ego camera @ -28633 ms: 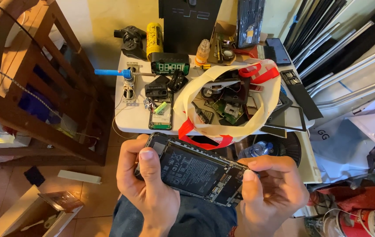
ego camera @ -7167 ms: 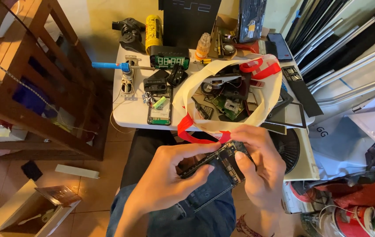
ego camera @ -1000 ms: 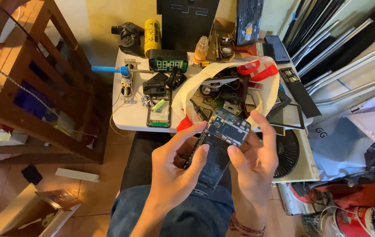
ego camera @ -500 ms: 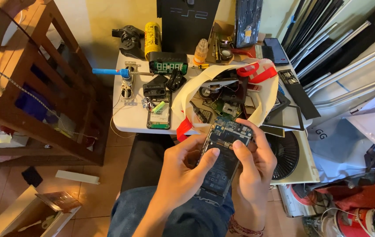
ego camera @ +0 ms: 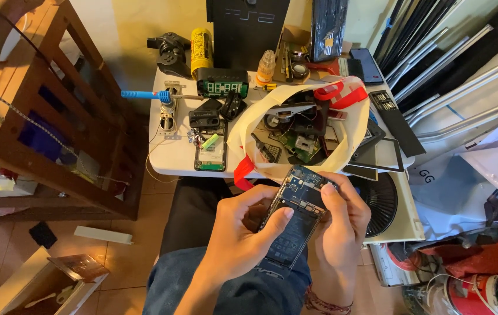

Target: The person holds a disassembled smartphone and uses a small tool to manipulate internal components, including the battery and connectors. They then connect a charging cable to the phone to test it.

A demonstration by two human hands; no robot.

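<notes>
**Opened smartphone held in both hands above your lap**

You are gripping an opened smartphone (ego camera: 295, 216), back cover off and circuit board showing, just off the table's near edge and over your jeans; your left hand (ego camera: 238, 233) is grasping its left side, thumb lying across the middle of the exposed board; your right hand (ego camera: 342, 224) is clasping the right side, thumb pressing near the top end of the board. Ahead of you the small white table (ego camera: 167, 166) is carrying a cream bag with red handles (ego camera: 342, 134), full of boards and parts, at its right half; a second dismantled phone (ego camera: 211, 153) is lying near the near edge; a blue-handled soldering iron (ego camera: 147, 94) is overhanging the left edge; a digital clock (ego camera: 221, 83) and a yellow can (ego camera: 201, 51) are standing toward the far edge.
</notes>
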